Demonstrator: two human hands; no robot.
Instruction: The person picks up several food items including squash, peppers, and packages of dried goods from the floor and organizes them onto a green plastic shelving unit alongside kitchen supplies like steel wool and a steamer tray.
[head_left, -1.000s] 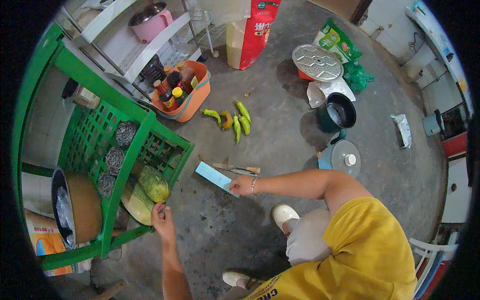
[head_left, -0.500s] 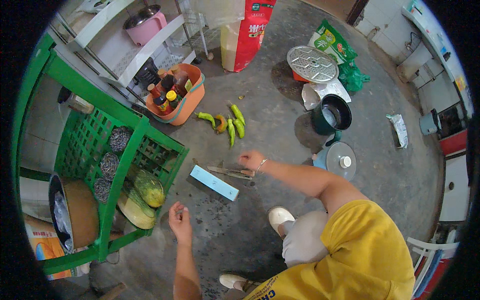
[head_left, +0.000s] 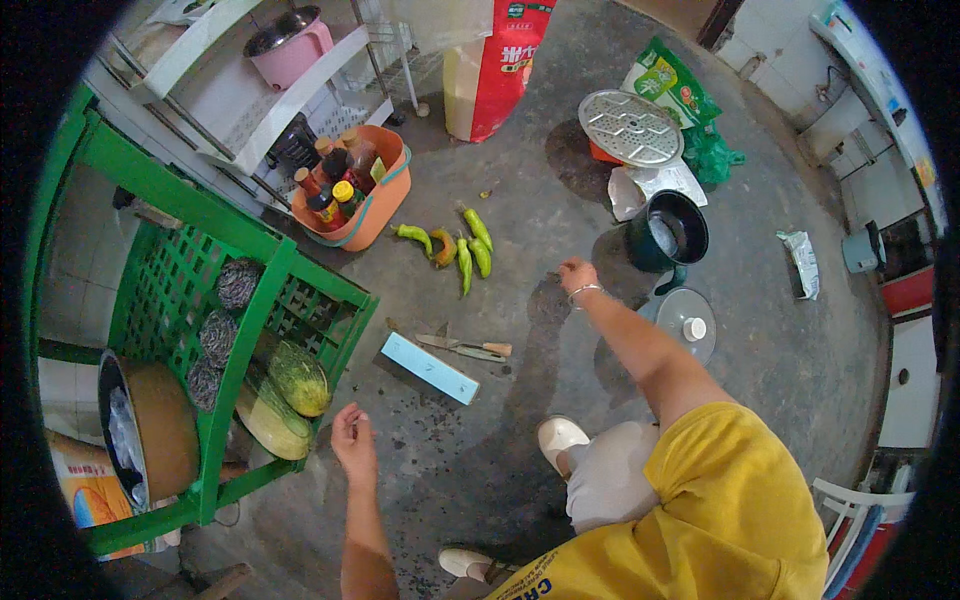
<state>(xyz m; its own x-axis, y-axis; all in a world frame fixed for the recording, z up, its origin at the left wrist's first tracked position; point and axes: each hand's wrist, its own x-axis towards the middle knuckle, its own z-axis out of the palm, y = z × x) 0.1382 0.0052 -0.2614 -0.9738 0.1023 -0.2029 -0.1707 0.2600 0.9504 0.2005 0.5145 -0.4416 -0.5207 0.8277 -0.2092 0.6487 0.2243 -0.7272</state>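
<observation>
My left hand point(head_left: 352, 440) hangs over the floor beside the green rack, its fingers loosely bent and apart, with nothing visible in it. My right hand point(head_left: 577, 276), a bracelet on its wrist, is held in the air left of a dark green pot point(head_left: 655, 258); its fingers look loosely bent, and I see nothing in them. Between the hands lies a long light-blue box point(head_left: 430, 368). Just beyond it is a knife point(head_left: 465, 346) with a wooden handle, next to another slim tool. Several green peppers point(head_left: 482, 256) lie farther off, one partly brownish.
A glass lid point(head_left: 705, 335) sits near the pot. Behind are a perforated metal plate point(head_left: 630, 128) and a green bag point(head_left: 672, 82). At left stand an orange basket of bottles point(head_left: 385, 205) and a green rack point(head_left: 235, 400) holding squashes point(head_left: 298, 378). A red rice sack point(head_left: 505, 75) stands at the back.
My right hand has moved away from the knife, to the right and farther off, toward the pot. The knife's handle now shows fully. My left hand has barely moved.
</observation>
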